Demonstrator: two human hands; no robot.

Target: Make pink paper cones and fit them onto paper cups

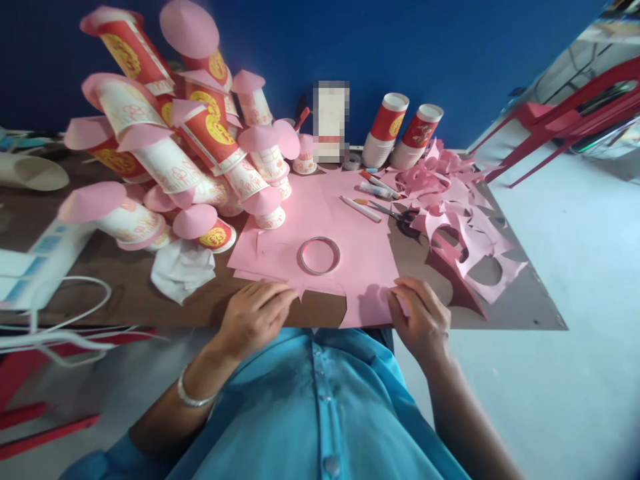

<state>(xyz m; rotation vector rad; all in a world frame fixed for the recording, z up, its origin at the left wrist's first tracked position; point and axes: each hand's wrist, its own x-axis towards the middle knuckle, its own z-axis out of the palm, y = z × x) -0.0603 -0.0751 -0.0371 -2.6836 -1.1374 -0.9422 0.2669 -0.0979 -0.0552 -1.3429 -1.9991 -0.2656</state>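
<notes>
Pink paper sheets (pixel 365 247) lie on the brown table (pixel 325 310), reaching its front edge. A roll of tape (pixel 321 256), seen as a ring, rests flat on them. My left hand (pixel 260 310) is at the front edge, fingers pressed together by a strip of the pink paper; what they hold, if anything, is hidden. On the other side, my right hand (pixel 420 310) pinches the right edge of the pink paper near the table's front. Scissors (pixel 400 217), a white marker (pixel 361 209) and a glue tube (pixel 375 191) lie behind, to the right of the tape.
Paper-cup towers with pink cones (pixel 165 160) crowd the left. Two cup stacks (pixel 383 130) stand at the back. Cut pink scraps (pixel 450 213) cover the right side. A crumpled white tissue (pixel 183 270) and white cables (pixel 70 340) are at left. A red chair (pixel 555 117) stands right.
</notes>
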